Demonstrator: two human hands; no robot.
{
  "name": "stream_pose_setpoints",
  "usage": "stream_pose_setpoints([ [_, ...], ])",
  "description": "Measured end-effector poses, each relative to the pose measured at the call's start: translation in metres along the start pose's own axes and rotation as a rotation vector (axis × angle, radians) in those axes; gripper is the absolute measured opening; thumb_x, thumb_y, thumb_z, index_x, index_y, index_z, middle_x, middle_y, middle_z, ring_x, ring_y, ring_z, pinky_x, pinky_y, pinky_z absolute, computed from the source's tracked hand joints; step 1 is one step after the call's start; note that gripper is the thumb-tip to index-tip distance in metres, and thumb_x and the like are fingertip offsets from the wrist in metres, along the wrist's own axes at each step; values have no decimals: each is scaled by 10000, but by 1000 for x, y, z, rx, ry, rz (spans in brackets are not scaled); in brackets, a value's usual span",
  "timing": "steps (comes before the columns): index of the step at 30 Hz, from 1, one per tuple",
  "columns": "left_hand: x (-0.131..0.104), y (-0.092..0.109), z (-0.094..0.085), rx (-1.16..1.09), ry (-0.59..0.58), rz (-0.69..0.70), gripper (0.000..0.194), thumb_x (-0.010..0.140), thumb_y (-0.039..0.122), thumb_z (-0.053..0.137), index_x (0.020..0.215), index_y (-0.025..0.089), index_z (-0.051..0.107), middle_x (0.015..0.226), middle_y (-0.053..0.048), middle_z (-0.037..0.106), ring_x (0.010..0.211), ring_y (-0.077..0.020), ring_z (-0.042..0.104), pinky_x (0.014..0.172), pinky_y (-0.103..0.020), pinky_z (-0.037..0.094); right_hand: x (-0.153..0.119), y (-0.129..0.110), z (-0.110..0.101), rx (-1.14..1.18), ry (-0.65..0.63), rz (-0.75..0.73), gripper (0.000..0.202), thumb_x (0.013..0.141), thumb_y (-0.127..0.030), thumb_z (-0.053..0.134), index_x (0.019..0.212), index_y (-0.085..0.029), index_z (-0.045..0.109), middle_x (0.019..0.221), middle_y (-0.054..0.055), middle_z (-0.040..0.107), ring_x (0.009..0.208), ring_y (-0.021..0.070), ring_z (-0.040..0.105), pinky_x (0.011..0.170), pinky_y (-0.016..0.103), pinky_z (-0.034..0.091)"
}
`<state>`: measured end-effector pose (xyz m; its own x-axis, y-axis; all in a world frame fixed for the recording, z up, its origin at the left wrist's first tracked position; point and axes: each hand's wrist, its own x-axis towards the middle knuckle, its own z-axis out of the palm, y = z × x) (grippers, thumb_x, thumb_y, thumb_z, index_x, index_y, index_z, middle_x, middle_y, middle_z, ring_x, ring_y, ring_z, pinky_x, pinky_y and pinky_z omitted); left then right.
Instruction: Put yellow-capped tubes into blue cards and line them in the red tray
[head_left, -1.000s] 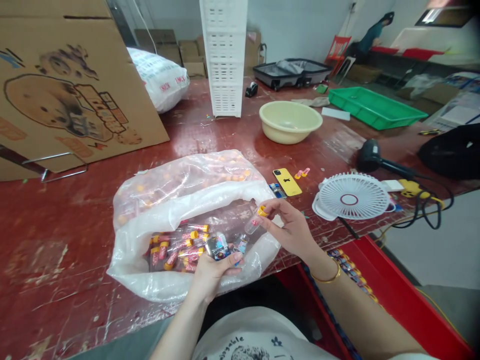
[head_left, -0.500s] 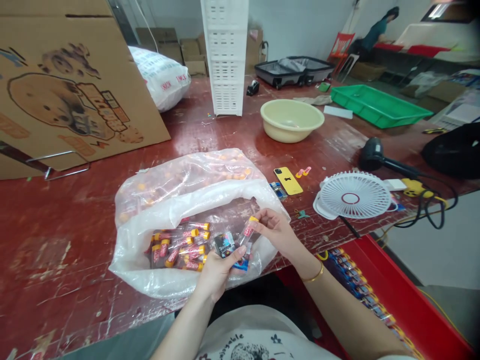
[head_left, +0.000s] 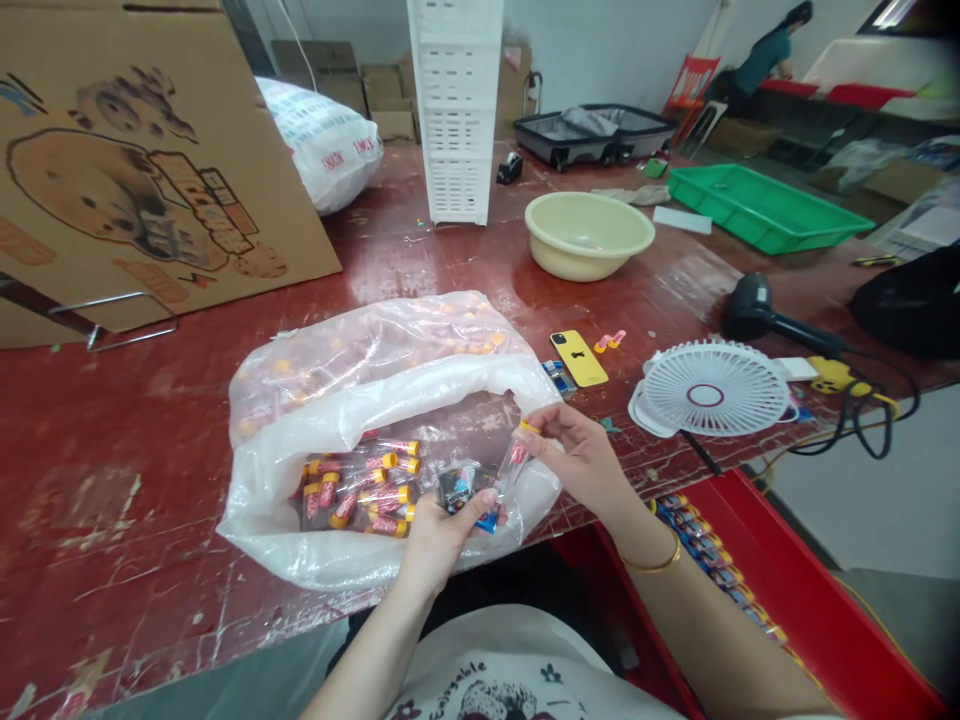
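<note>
My left hand point(head_left: 444, 532) is closed on a small dark-and-blue printed packet point(head_left: 457, 486), its thumb pressed on top. In my right hand point(head_left: 581, 458), fingertips pinch the yellow cap of a clear tube point(head_left: 514, 462) with a pink label. The tube's lower end is close to the packet and the left thumb; I cannot tell whether they touch. Both hands are over the mouth of a translucent white plastic bag point(head_left: 442, 380). Inside its opening lie several similar yellow-capped tubes point(head_left: 386, 497), and more show through the film behind.
To the right are a yellow phone point(head_left: 579, 358), two small pink-and-yellow pieces point(head_left: 609, 342), a white fan point(head_left: 709, 390) and a black hair dryer point(head_left: 757, 315). A cream basin point(head_left: 589, 235) and green tray point(head_left: 765, 210) stand farther back. A big carton point(head_left: 165, 170) blocks the left.
My right hand has shifted slightly right with the tube, drawing it a little away from my left hand. My left hand keeps its hold on the packet.
</note>
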<state>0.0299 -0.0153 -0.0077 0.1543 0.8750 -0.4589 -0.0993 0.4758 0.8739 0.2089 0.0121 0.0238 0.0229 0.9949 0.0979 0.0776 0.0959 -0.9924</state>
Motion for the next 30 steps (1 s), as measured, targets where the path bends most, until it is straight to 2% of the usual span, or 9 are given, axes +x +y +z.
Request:
stream_pose_setpoints([
  [3,0,0,-2,2,9,72,214,603,337,819,595,158,701,560,-24,688,540,-175,603,557,-267,459,3,-8,-3,-194,68,-181,154,799,-324,680,794,-213,573,807,16,623,768,159,580,742,302,480],
  [6,0,3,-1,5,7,95,198,583,301,832,569,161,693,548,-9,671,530,-158,566,557,-259,432,6,-19,-2,-312,5,-291,88,826,-271,641,819,-224,566,807,13,619,780,161,579,745,302,473],
  [9,-1,4,0,14,-5,94,205,582,302,832,544,161,687,538,-5,658,522,-147,542,549,-253,412,9,-24,1,-352,-70,-326,65,829,-246,629,834,-223,568,805,3,614,766,148,577,742,287,469],
  [15,0,2,1,51,9,99,222,605,333,819,548,160,692,537,-13,669,513,-151,552,539,-256,419,13,-22,5,-354,-111,-211,125,801,-281,663,766,-212,565,708,-16,610,688,130,571,686,259,466],
  [18,1,0,3,53,34,67,232,606,350,823,604,145,715,574,-31,702,542,-164,599,568,-260,456,12,-20,8,-334,-162,-140,137,792,-308,663,770,-205,576,713,-3,620,667,133,570,600,242,453],
  [21,0,1,7,-102,18,3,274,599,360,833,719,132,742,636,-52,733,584,-188,651,591,-276,500,13,-9,12,-198,-153,-34,177,757,-327,691,750,-193,577,724,4,620,673,135,579,614,251,465],
  [25,-1,6,11,-377,-67,-185,330,621,340,834,845,113,748,794,-98,761,685,-209,696,577,-276,552,8,17,14,107,-112,144,249,760,-405,692,756,-191,566,764,17,640,723,148,606,719,301,498],
  [28,2,11,14,-465,-68,-252,315,647,290,827,888,106,741,816,-102,761,701,-195,705,614,-267,579,-7,26,14,142,-241,131,260,812,-452,633,816,-199,576,848,25,624,784,154,598,757,313,500],
  [30,5,14,17,-506,-72,-250,309,666,276,817,909,103,736,825,-101,762,713,-191,710,653,-269,588,-20,26,16,89,-341,68,362,733,-447,722,957,-217,555,978,34,594,889,178,586,808,326,500],
])
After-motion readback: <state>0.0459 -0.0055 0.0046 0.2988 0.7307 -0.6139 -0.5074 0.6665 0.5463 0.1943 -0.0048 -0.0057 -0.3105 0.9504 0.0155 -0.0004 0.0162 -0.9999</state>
